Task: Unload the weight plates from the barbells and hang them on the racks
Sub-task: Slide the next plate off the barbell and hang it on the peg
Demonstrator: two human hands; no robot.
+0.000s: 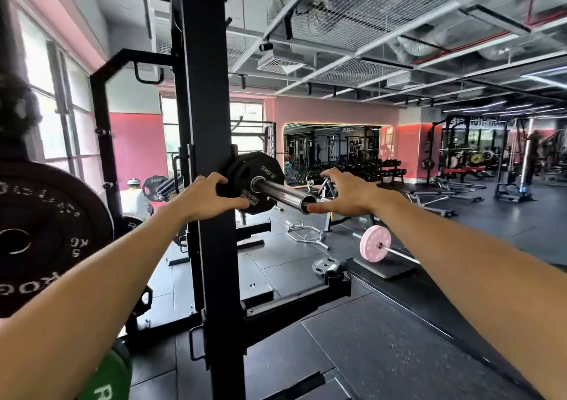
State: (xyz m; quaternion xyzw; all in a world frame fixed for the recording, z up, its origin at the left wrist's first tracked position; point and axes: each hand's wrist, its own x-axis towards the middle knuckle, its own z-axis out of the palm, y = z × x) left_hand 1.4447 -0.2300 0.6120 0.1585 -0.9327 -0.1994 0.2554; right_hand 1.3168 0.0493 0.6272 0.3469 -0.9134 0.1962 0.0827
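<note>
Gym rack's barbell sleeve [280, 191] points at camera; left hand [208, 198] grips plate [245, 182], right hand [343, 192] open

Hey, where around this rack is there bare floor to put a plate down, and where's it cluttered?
Bare floor lies this side of the rack's foot. Crowded behind it: a grey plate, a curl bar and the pink-plated barbell. The 2.5 kg plate is on its sleeve.

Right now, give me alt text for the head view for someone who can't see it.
Two bare hands reach for a small black 2.5 kg plate on a racked barbell sleeve: the left hand grips the plate's edge, the right hand hovers open by the sleeve's end. A black rack upright stands in front.
</note>
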